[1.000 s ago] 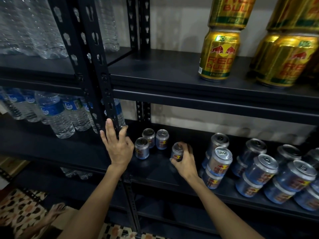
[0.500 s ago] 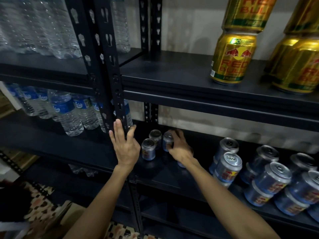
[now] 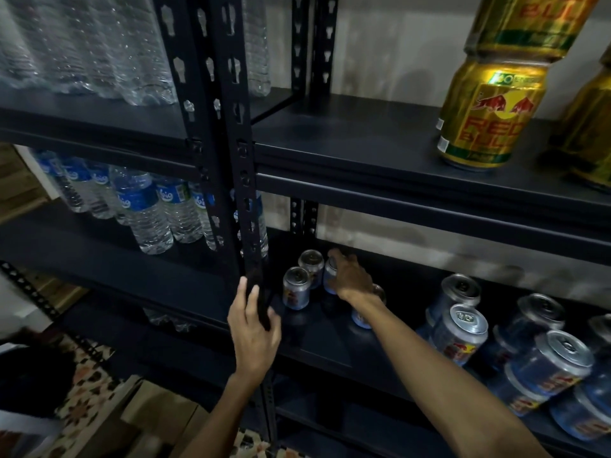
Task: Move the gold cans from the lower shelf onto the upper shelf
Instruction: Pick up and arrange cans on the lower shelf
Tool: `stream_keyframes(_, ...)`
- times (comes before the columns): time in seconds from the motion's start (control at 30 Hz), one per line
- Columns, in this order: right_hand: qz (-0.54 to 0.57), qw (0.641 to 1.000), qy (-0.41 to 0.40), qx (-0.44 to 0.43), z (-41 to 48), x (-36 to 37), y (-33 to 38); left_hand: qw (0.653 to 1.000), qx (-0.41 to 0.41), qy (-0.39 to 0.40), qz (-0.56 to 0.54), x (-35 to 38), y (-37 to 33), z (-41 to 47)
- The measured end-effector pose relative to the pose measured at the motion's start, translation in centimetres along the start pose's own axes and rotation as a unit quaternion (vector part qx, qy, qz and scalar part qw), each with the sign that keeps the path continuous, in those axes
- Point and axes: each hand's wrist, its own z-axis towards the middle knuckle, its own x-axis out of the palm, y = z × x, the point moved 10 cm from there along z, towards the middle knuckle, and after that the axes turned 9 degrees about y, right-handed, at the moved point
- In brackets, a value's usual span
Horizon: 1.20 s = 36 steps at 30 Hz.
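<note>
Gold cans stand on the upper shelf [image 3: 363,143] at the right: one gold can [image 3: 489,117] with a second gold can [image 3: 525,24] stacked on it, and more gold cans [image 3: 591,137] at the frame edge. On the lower shelf [image 3: 324,335] I see only blue-silver cans. My right hand [image 3: 350,276] reaches to the back left of that shelf, its fingers curled over a small blue can [image 3: 329,274]. Two more small cans [image 3: 297,287] stand just left of it, and another can [image 3: 363,320] shows under my wrist. My left hand [image 3: 253,328] grips the black shelf post [image 3: 231,133].
Stacked blue-silver cans [image 3: 463,332] crowd the right of the lower shelf. Water bottles [image 3: 145,213] fill the neighbouring bay at left, with wrapped bottles [image 3: 82,44] above them. A patterned floor [image 3: 89,385] and a cardboard box [image 3: 158,411] lie below.
My right hand left the can near the shelf front and reached back left onto another small blue can. My left hand went from lying flat on the post to gripping it.
</note>
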Motion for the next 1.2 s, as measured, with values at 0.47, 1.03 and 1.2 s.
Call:
stream_keyframes(0.47,0.214,0.960,-0.154,-0.097,-5.9,-6.5,-1.4,0.992,-0.123,0.005,0.016,2.4,2.5,1.0)
stream_keyframes(1.03,0.188,0.955,-0.216,-0.071,-10.4,-7.1,-4.9,0.992,-0.124,0.000,0.015,2.1,2.2,1.1)
stream_keyframes(1.2,0.182,0.956,-0.216,-0.079,-10.4,-6.9,-4.7,0.992,-0.124,0.010,0.021,2.0,2.2,1.1)
